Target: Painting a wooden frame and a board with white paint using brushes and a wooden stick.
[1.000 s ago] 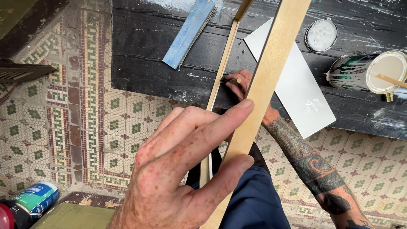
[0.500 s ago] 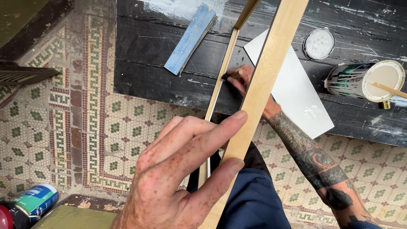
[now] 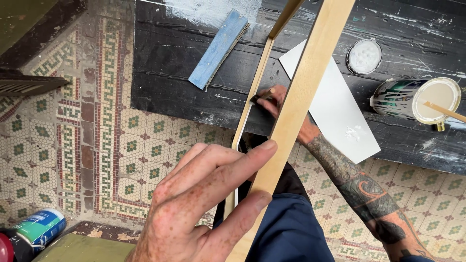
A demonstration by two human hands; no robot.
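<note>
My left hand (image 3: 204,204) is close to the camera and grips a long pale wooden strip (image 3: 310,73) between thumb and fingers; the strip rises diagonally to the top edge. Behind it runs a thinner wooden strip (image 3: 257,82), white along its lower part. My right hand (image 3: 276,102), on a tattooed forearm, is partly hidden by the wide strip. It holds a small dark-tipped brush (image 3: 259,95) whose tip touches the thin strip at the edge of the black table (image 3: 170,63).
On the table lie a blue flat block (image 3: 218,48), a white sheet (image 3: 340,116), a round lid (image 3: 364,56) and an open paint can (image 3: 417,99) with a stick (image 3: 444,110) in it. A spray can (image 3: 39,228) lies bottom left on the patterned tile floor (image 3: 73,145).
My right hand and brush have shifted slightly down the thin strip. My left hand keeps its grip on the wide strip, and the view has moved a little.
</note>
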